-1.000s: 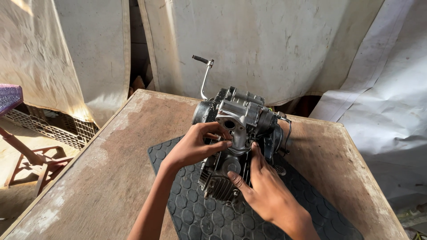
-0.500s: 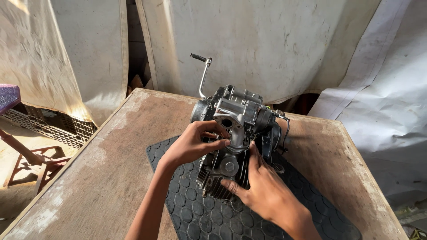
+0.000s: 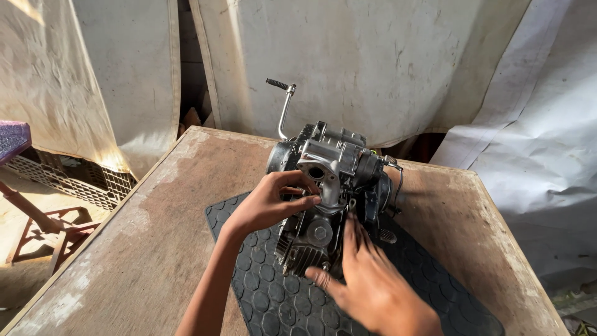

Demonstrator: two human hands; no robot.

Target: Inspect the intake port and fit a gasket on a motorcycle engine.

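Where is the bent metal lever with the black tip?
The kick lever sticks up from the engine's far left side, in front of the white sheets.

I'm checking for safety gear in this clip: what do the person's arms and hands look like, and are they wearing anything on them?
Both are bare. The left hand and the right hand have no gloves, and no rings, watch or wristband show. The left forearm is uncovered as far as the frame's bottom edge, with no sleeve in view. Little of the right arm past the wrist shows. The fingers are slim, with short nails.
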